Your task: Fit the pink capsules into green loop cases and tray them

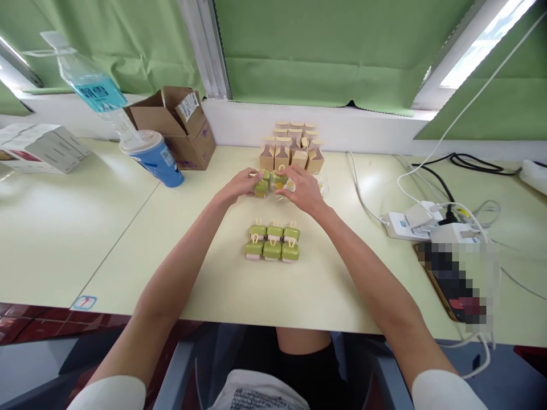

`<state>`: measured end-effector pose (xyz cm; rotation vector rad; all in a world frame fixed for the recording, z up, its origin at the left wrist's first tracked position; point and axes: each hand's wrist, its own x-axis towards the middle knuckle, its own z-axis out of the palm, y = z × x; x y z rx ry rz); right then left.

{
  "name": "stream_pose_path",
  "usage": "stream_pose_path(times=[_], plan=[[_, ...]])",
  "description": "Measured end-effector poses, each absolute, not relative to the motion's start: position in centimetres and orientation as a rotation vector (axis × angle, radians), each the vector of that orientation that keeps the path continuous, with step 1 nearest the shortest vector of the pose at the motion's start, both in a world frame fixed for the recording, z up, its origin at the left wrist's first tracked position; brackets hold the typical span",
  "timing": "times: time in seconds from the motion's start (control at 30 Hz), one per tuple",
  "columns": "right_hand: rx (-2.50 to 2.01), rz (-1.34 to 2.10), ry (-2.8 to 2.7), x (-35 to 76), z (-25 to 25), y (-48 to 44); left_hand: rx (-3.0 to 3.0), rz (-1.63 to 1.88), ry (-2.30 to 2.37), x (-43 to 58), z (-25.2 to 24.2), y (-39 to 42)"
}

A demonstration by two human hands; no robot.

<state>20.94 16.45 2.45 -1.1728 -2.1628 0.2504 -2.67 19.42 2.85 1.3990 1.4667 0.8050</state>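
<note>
My left hand (244,185) closes at the side of small green-lidded boxes (261,188) with clear or yellowish lower parts. Between the thumb and fingers of my right hand (302,189) is a similar green-lidded box (279,180) with a pale loop on top, right beside that group. Some clear packaging with white and yellow bits (319,183) lies partly hidden behind my right hand. Nearer to me, several green-lidded boxes with pinkish bottoms and cream loops (272,242) stand in two rows. Just beyond my hands, small open kraft-paper boxes (291,149) are set in rows.
At the left stand a blue cup (159,162), a tilted clear bottle (96,91), an open cardboard box (182,134) and white boxes (45,149). To the right lie a power strip (408,223), cables and a phone (448,282). The table's front edge runs before my lap.
</note>
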Motion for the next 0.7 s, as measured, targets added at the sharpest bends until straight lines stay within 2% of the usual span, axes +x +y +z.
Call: stream_pose_path(times=[0.27,0.7], plan=[[-1.341,-0.127,-2.432,18.7,0.2,15.7,1.406,0.763,1.476,-2.5,3.3,19.1],[-1.425,0.095,-2.395,19.7,0.5,17.2,1.429,0.795,1.450,-2.5,2.7,19.5]])
